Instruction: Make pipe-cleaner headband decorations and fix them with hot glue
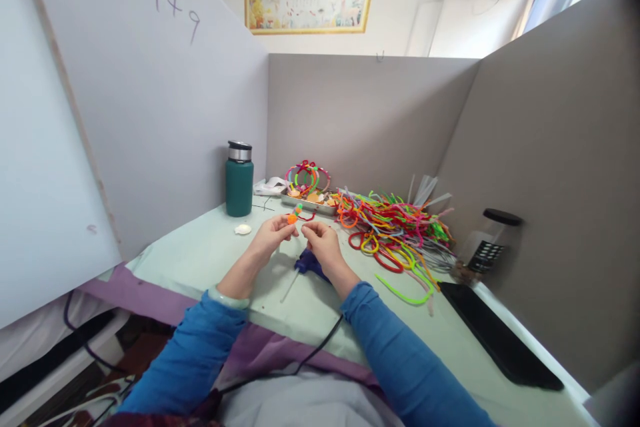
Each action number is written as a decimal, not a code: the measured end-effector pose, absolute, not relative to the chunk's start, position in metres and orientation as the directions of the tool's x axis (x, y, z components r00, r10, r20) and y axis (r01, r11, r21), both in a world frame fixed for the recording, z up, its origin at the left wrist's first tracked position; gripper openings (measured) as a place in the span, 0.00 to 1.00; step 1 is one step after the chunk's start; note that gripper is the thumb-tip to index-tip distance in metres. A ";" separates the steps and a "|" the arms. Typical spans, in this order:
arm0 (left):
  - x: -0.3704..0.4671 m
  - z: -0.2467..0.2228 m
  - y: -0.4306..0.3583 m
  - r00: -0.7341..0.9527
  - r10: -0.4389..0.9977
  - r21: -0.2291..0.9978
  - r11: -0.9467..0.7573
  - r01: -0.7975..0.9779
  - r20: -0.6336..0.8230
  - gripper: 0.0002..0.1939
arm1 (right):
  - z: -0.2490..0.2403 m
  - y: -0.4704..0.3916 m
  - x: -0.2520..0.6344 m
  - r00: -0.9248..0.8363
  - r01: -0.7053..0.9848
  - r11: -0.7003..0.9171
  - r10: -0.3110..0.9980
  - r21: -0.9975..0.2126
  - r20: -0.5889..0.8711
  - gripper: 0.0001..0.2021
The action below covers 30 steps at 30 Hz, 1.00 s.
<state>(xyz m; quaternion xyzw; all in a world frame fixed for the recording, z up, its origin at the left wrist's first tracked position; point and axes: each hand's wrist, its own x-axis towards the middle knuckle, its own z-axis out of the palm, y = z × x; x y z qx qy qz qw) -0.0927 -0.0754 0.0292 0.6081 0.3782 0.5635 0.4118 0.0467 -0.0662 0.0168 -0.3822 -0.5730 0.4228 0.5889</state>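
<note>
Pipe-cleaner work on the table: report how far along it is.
Done, by the look of it: the colorful hoops standing by the metal tray. In hand: a small orange-and-green piece in the left hand, the right hand close beside it. Left: that piece appears unfinished, and many pipe cleaners lie loose; how many are needed, I can't tell.

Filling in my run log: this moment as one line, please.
left hand: pinching orange-green piece | right hand: fingertips pinched close by, contents unclear | blue tool: lying near right hand
</note>
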 end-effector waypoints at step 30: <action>-0.090 0.017 -0.062 0.077 0.865 0.845 -0.501 0.186 0.496 0.23 | 0.019 -0.074 0.043 0.076 0.072 0.495 0.863 -0.866 0.499 0.09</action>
